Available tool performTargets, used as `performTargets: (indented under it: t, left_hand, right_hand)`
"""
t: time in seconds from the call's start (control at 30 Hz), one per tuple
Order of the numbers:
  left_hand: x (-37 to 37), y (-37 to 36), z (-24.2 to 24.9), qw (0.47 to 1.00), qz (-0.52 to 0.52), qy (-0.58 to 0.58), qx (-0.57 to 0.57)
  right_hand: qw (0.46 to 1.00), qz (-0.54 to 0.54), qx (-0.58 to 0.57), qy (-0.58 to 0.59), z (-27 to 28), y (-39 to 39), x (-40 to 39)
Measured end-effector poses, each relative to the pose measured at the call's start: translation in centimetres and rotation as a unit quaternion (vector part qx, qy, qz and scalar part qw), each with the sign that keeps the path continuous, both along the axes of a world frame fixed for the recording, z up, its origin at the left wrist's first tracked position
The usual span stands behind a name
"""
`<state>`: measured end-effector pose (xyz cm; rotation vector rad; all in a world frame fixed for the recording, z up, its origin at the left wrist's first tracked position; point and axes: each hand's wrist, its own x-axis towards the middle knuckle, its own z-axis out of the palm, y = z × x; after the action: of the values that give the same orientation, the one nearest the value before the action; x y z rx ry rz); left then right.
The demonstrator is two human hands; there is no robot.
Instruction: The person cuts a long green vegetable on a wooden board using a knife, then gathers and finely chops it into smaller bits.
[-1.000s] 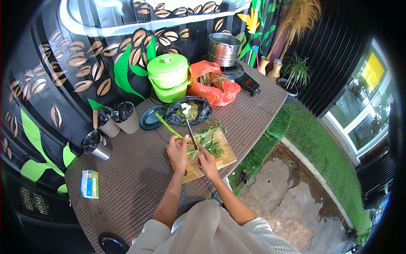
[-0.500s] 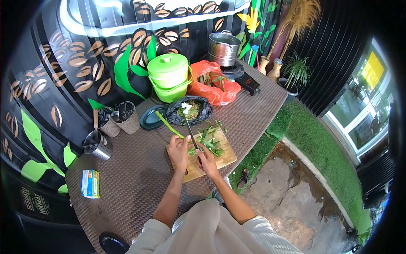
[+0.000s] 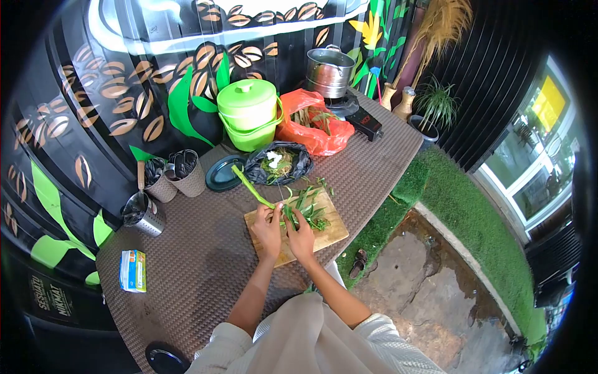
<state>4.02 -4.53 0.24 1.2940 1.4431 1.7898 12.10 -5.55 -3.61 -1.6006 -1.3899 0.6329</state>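
A wooden cutting board [image 3: 330,232] lies on the brown woven table [image 3: 199,262], with leafy greens [image 3: 309,206] heaped on it. My left hand [image 3: 268,229] pinches the near end of a long green stalk [image 3: 248,182] that slants up to the far left. Beside it, my right hand [image 3: 301,235] grips a knife [image 3: 288,216]. Its dark blade lies low among the greens and is mostly hidden. The two hands almost touch over the board's near half.
Beyond the board sit a black bag of scraps [image 3: 293,165], a dark plate [image 3: 219,176], an orange bag of greens [image 3: 314,128], a green lidded bucket [image 3: 249,112] and a steel pot [image 3: 328,71]. Cups [image 3: 180,171] and a carton [image 3: 132,271] stand left. The table's edge drops to grass on the right.
The knife blade, pointing up and away before, has come down onto the greens. Both hands shifted slightly right, and the stalk moved with my left hand.
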Motion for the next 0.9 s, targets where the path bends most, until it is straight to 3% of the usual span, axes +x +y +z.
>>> performTargets:
  t: [0.1, 0.17, 0.2, 0.27, 0.4, 0.53, 0.6, 0.67, 0.83, 0.9]
  left_hand:
    - [0.0, -0.8, 1.2, 0.999, 0.039, -0.021, -0.008]
    - [-1.0, -0.1, 0.5, 0.999, -0.006, -0.046, -0.016]
    - [-1.5, 0.2, 0.2, 0.999, -0.004, -0.046, -0.015]
    - [-2.2, 1.1, -0.4, 0.994, -0.031, -0.101, 0.002]
    - [-3.2, 2.2, -1.2, 0.975, -0.065, -0.212, 0.005]
    - [-3.8, 2.6, -1.6, 0.974, -0.076, -0.213, 0.005]
    - [-3.8, 2.6, -1.4, 0.974, -0.082, -0.213, 0.005]
    - [-3.6, 2.4, -0.9, 0.972, -0.093, -0.214, -0.008]
    - [-3.1, 2.4, -0.5, 0.971, -0.111, -0.211, -0.023]
    - [-3.0, 2.4, -0.6, 0.970, -0.117, -0.210, -0.015]
  right_hand:
    - [0.997, -0.055, -0.021, 0.053, -2.1, 1.7, 0.5]
    - [0.922, 0.017, -0.174, 0.346, -1.6, 2.7, 2.1]
    - [0.922, 0.020, -0.174, 0.345, -0.7, 2.7, 2.6]
    - [0.820, 0.121, -0.301, 0.472, 1.3, 2.2, 3.6]
    - [0.770, 0.179, -0.341, 0.508, 2.2, 2.2, 4.6]
    - [0.829, 0.090, -0.290, 0.471, 2.7, 1.7, 4.5]
    - [0.887, 0.076, -0.137, 0.435, 2.9, 1.4, 4.8]
    - [0.880, 0.088, -0.129, 0.449, 3.4, 1.1, 5.3]
    - [0.887, 0.246, -0.097, 0.378, 4.8, -0.4, 5.7]
    - [0.906, 0.225, -0.098, 0.344, 3.8, -0.6, 5.1]
